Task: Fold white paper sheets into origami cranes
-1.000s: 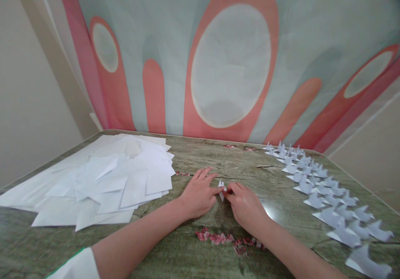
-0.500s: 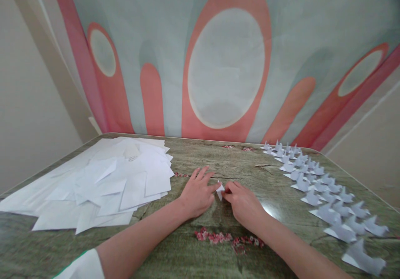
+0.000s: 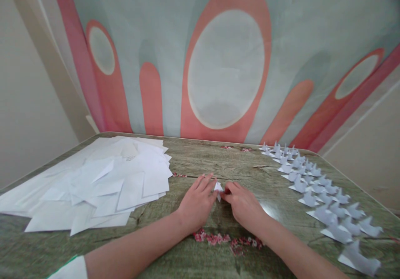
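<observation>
A small piece of folded white paper, pointed at the top, is between my two hands near the middle of the table. At its left edge my left hand has its thumb on the paper, with its fingers stretched forward close beside it. My right hand is curled and pinches the right side of the paper with thumb and forefinger. The fingers cover part of the folds.
Loose white paper sheets lie in a spread pile on the left. Several folded white paper birds stand in rows along the right. The wood-patterned tabletop has printed pink flowers. A patterned wall rises behind the far edge.
My left hand's fingers have drawn closer together, and its thumb has come lower on the paper. The folded paper has turned slightly. My right hand keeps its pinch.
</observation>
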`<move>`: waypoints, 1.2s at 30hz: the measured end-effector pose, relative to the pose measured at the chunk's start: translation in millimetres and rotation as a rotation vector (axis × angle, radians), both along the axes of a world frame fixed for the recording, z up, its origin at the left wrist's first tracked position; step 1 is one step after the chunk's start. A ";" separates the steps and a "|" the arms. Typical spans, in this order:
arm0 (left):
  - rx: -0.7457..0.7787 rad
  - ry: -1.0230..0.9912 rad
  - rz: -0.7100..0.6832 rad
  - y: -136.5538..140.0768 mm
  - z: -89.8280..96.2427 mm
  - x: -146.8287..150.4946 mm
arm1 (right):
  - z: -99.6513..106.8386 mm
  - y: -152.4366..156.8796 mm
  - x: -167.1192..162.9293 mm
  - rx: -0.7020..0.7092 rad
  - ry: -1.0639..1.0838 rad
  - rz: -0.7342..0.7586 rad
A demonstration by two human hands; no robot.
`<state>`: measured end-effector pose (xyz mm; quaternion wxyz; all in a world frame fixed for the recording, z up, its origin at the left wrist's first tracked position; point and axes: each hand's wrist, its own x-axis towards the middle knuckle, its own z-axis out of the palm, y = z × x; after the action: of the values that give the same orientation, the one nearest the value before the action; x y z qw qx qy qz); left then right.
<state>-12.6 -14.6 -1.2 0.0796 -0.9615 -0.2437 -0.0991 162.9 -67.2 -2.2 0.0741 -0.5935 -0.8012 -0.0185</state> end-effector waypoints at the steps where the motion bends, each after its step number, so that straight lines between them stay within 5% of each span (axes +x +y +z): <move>1: 0.007 0.008 -0.002 -1.1 -1.3 0.4 | 0.8 -0.1 -0.1 -0.003 -0.003 -0.001; 7: 0.017 0.007 -0.017 -1.2 -3.2 4.7 | -6.1 0.2 -1.5 0.039 0.058 0.003; 16: -0.166 -0.198 -0.051 7.9 -5.5 2.8 | -32.1 14.5 16.6 0.156 0.636 -0.115; 26: -0.379 -0.408 0.020 17.3 -10.3 3.9 | -33.3 18.1 1.6 0.217 0.525 -0.252; 36: -0.377 -0.439 0.179 24.7 -18.7 6.7 | -32.6 18.5 2.2 0.169 0.585 -0.270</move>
<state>-5.9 10.0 -19.9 -0.1464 -0.8895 -0.3530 -0.2504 165.1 -48.7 -34.8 0.3469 -0.6662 -0.6557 0.0765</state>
